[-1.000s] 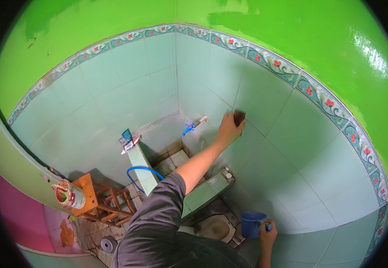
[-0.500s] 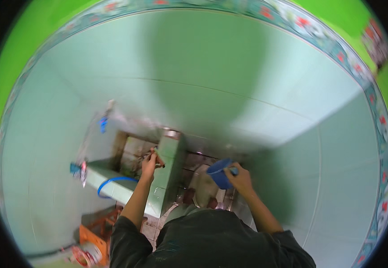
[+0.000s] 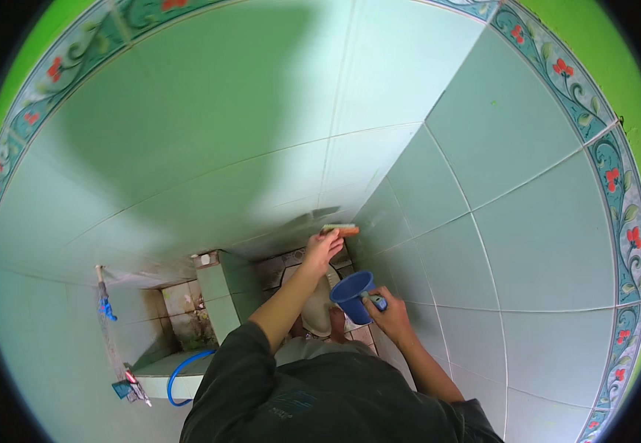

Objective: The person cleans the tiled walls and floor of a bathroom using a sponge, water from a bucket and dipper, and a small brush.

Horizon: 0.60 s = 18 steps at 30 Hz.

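Note:
My left hand (image 3: 322,249) is closed round a scrub brush (image 3: 342,231) with an orange-brown back and pale bristles. It is raised toward the corner where the two tiled walls meet; whether the bristles touch the tiles I cannot tell. A blue dipper (image 3: 349,294) hangs from my right hand (image 3: 393,316), whose fingers wrap its handle. Its mouth faces up and a little left, and its contents are not clear. Below both hands lies a beige squat toilet (image 3: 315,316), partly hidden by my left forearm and the dipper.
Pale green tiled walls (image 3: 453,258) close in ahead and on the right. To the left stands a tiled water basin (image 3: 221,295), with a blue hose (image 3: 175,376) over its near ledge. A blue-handled tap (image 3: 106,306) sticks out from the left wall. Tubes (image 3: 134,387) hang nearby.
The view has swung to the right. My left hand has moved with the brush from over the basin to the wall corner. My right hand still holds the dipper, now tilted more upright.

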{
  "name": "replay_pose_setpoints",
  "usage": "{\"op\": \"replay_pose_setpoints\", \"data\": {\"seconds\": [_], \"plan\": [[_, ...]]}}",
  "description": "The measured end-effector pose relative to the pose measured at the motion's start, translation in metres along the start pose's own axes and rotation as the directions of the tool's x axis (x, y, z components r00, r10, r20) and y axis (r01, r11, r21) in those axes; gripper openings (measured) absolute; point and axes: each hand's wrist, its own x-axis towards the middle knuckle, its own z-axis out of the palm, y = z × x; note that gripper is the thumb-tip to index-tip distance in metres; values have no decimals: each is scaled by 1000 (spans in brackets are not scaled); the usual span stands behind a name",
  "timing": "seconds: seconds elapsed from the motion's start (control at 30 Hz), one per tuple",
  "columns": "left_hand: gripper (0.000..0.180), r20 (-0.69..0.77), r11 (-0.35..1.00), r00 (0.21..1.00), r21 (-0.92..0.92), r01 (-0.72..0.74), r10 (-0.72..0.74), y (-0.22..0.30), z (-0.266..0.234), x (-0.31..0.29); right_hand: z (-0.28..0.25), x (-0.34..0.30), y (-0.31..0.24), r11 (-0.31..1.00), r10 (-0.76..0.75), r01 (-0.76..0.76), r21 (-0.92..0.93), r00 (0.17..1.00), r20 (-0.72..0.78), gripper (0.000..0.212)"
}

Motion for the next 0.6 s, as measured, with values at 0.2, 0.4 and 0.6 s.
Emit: {"op": "replay_pose_setpoints", "data": {"seconds": [0.2,0.4,0.6], "plan": [[25,-191,995,982,-98,-22,3,-26,63,111,-26,-25,-10,983,182,-183,-3,981,-64,25],[22,-141,906,988,-406,-120,68,-2,119,121,-33,-28,3,987,158,-152,49,975,-154,26],[22,-173,893,980,-419,-165,100,4,116,128,-37,-17,3,961,228,-219,166,973,-34,29]]}}
